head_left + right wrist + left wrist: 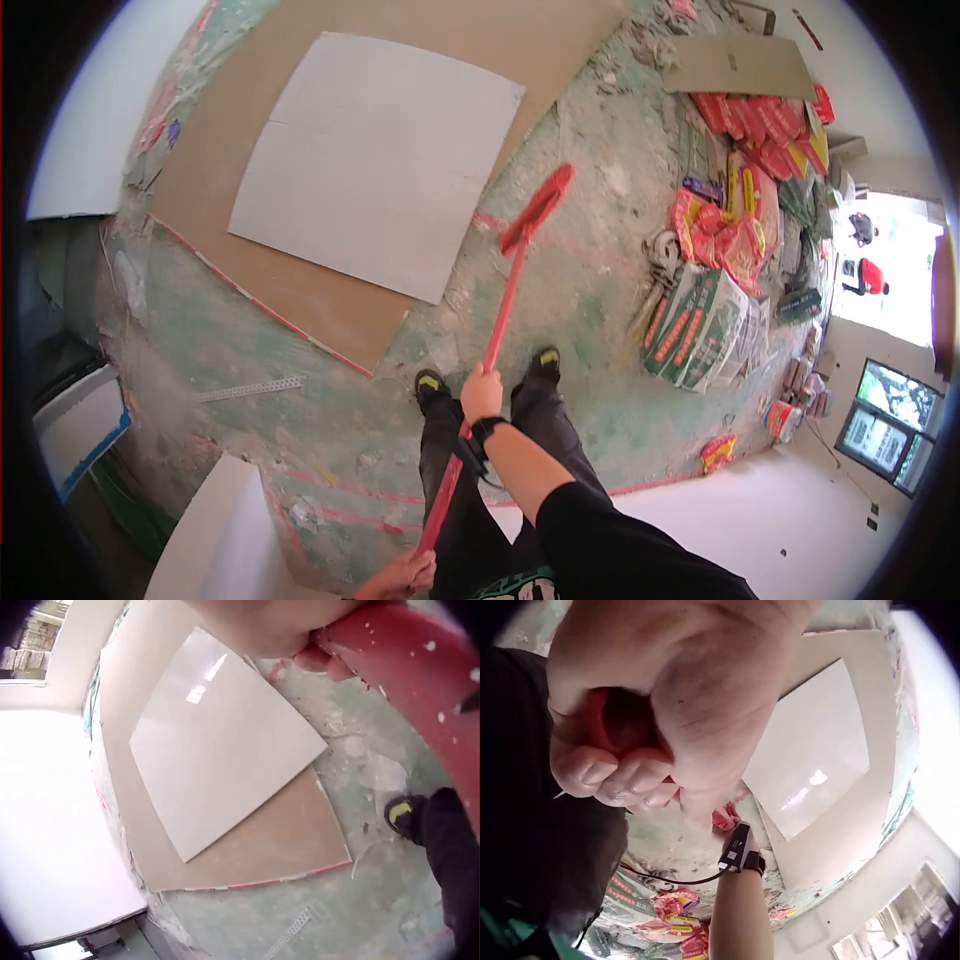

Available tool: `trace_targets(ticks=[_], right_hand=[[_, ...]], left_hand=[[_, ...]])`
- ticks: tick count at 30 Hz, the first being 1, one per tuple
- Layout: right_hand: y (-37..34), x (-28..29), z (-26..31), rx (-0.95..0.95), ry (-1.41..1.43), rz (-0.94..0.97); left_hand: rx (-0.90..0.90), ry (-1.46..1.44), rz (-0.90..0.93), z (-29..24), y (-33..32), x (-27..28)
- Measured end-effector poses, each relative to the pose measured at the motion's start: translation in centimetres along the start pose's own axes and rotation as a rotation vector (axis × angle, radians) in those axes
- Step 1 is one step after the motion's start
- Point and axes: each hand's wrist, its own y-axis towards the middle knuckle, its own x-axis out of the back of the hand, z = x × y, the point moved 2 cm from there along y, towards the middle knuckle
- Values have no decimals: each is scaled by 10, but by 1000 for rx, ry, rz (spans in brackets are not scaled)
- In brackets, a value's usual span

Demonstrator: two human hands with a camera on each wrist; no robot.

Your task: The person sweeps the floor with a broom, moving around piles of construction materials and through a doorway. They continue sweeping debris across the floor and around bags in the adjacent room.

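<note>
A red broom (508, 297) slants across the head view, its bristle head (540, 208) over the dusty floor just right of a white sheet. My right hand (482, 393) grips the handle partway up, above my shoes. Lower down, near my left thigh, my left hand (397, 577) holds the handle's end. In the left wrist view the curled fingers (622, 780) of that hand wrap the hollow red handle end (619, 724). White specks dot the red handle (420, 682) in the right wrist view, where my right hand (285, 622) shows only partly.
A glossy white sheet (375, 160) lies on a larger brown board (330, 315) at left. Green printed bags (700, 325) and red bags (765, 125) are piled at right. A perforated metal strip (250, 389) lies at lower left. Two people (868, 277) appear beyond the bright opening.
</note>
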Motion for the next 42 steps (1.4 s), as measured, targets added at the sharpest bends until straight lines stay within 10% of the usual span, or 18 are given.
trace_targets(ticks=[3, 8, 12, 15, 17, 23, 42], right_hand=[[-23, -15, -21, 34, -123, -54], [-26, 1, -29, -203, 550, 231], [71, 28, 1, 22, 514, 54], [193, 31, 8, 214, 421, -115], [215, 48, 41, 23, 594, 47], [272, 27, 23, 123, 330, -3], [65, -9, -32, 52, 105, 82]], left_hand=[[-25, 66, 94, 7, -34, 7], [-95, 409, 105, -20, -36, 3], [-184, 693, 37, -93, 49, -19], [-295, 652, 162, -149, 122, -61], [-326, 606, 236, -165, 171, -79], [-207, 256, 305, -134, 243, -103], [68, -94, 161, -23, 72, -16]])
